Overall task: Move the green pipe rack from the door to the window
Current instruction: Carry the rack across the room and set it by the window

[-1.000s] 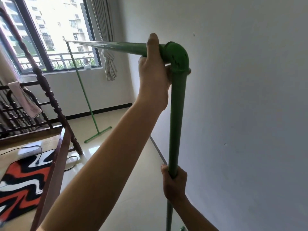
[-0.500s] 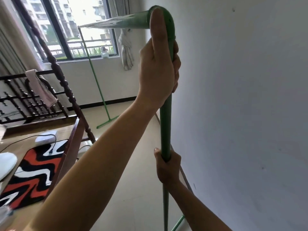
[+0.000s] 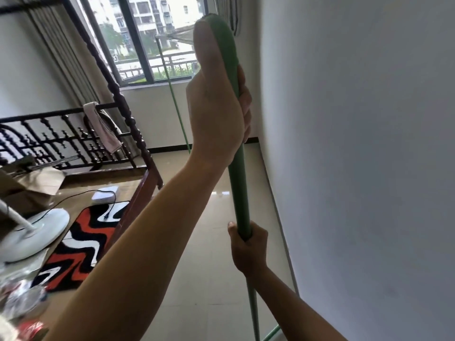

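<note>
Green pipe rack point(image 3: 240, 193) held upright close beside the white wall point(image 3: 357, 143), near post gripped in two places. Left hand point(image 3: 216, 112) wrapped shut around the top of that post just under the elbow joint, thumb laid straight up along the pipe, fingertips point(image 3: 245, 99) curled round the far side. Right hand point(image 3: 248, 249) closed tight around the same post lower down, thumb pressed on the left of the pipe, forearm reaching up from the lower right corner. Below the right hand, post carried on down to a green foot bar point(image 3: 270, 334) at the bottom edge; whether resting on the floor or lifted, could not tell. From the elbow, top bar stretched away toward the window point(image 3: 147, 45), mostly hidden behind the left hand and thumb. Far post point(image 3: 173, 99) slanted down in front of the window sill, its lower end hidden behind the left wrist. Rack stood between the wall and a dark wooden bed frame point(image 3: 118, 99), with pale tiled floor point(image 3: 209, 242) beneath. Off to the left: a cloth point(image 3: 102, 129) draped over the bed rail, a red, black and white rug point(image 3: 81, 244), a white fan base point(image 3: 32, 237), and a white box point(image 3: 105, 195) with a black cable.
</note>
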`<state>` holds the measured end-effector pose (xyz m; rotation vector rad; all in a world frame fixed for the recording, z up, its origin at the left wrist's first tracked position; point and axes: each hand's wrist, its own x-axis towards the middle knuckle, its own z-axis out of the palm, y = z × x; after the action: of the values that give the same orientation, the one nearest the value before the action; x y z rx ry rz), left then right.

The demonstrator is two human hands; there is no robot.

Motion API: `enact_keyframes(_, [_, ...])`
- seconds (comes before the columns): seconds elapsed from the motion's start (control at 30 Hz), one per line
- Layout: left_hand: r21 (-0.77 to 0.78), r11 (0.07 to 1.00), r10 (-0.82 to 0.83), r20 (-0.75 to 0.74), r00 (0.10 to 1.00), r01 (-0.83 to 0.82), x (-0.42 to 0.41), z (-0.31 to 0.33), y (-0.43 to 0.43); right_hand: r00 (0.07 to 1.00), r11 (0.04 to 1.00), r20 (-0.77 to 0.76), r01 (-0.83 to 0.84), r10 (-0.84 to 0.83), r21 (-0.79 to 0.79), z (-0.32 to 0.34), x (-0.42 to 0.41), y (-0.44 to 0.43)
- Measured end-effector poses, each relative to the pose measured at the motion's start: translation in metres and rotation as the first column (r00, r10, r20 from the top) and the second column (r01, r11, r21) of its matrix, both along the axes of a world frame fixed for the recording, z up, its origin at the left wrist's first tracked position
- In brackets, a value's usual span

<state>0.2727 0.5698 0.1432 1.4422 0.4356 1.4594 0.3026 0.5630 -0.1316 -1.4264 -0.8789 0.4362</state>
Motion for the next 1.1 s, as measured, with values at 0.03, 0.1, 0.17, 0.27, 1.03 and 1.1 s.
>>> enact_keyframes(0.03, [-0.014, 1.000, 0.013, -0.003, 1.000, -0.013, 0.000, 0.000, 0.012, 1.000, 1.000, -0.001, -0.020, 0.020, 0.000, 0.001, 0.001, 0.011])
enact_keyframes(0.1, [-0.028, 0.999, 0.046, -0.024, 0.999, -0.046, -0.004, 0.001, 0.038, 0.998, 0.998, 0.010, -0.058, 0.058, 0.006, 0.002, -0.002, 0.034])
enact_keyframes(0.17, [-0.021, 0.998, 0.064, -0.005, 0.998, -0.064, -0.012, 0.003, 0.063, 0.996, 0.997, 0.016, -0.082, 0.082, 0.008, 0.003, -0.008, 0.061])
enact_keyframes(0.27, [-0.010, 0.997, 0.076, 0.034, 0.996, -0.076, -0.030, 0.006, 0.100, 0.991, 0.991, 0.039, -0.130, 0.129, 0.016, 0.003, -0.023, 0.104])
enact_keyframes(1.03, [0.016, 0.955, 0.295, 0.020, 0.955, -0.295, 0.033, 0.004, 0.315, 0.942, 0.942, 0.072, -0.331, 0.328, 0.045, -0.003, 0.037, 0.334])
enact_keyframes(1.1, [-0.004, 0.947, 0.320, 0.017, 0.947, -0.320, 0.062, 0.005, 0.331, 0.935, 0.935, 0.078, -0.351, 0.347, 0.052, -0.002, 0.065, 0.351])
